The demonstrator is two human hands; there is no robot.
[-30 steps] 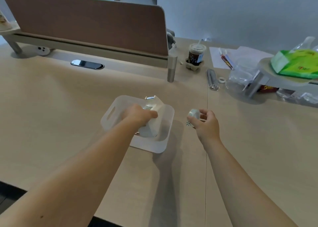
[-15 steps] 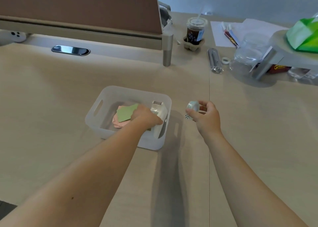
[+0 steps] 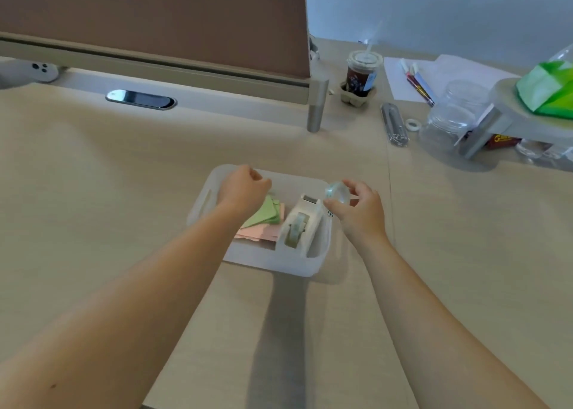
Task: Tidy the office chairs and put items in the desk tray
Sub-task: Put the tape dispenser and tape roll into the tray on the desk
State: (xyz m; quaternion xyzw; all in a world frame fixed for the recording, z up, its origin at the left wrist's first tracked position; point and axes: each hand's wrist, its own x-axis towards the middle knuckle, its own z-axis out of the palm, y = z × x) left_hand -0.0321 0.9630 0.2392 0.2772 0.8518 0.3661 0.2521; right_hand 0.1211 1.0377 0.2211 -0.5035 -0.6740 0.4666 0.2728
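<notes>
While no label was legible, the right hand [image 3: 361, 213] pinched a clear tape roll [image 3: 337, 192] above the translucent tray [image 3: 273, 259] holding a white dispenser [image 3: 299, 224]; the left hand [image 3: 243, 190] hovered fisted, empty.

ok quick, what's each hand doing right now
Left hand: fingers curled, holding nothing visible, above the tray.
Right hand: fingers pinching a small clear tape roll over the tray's right end.
</notes>
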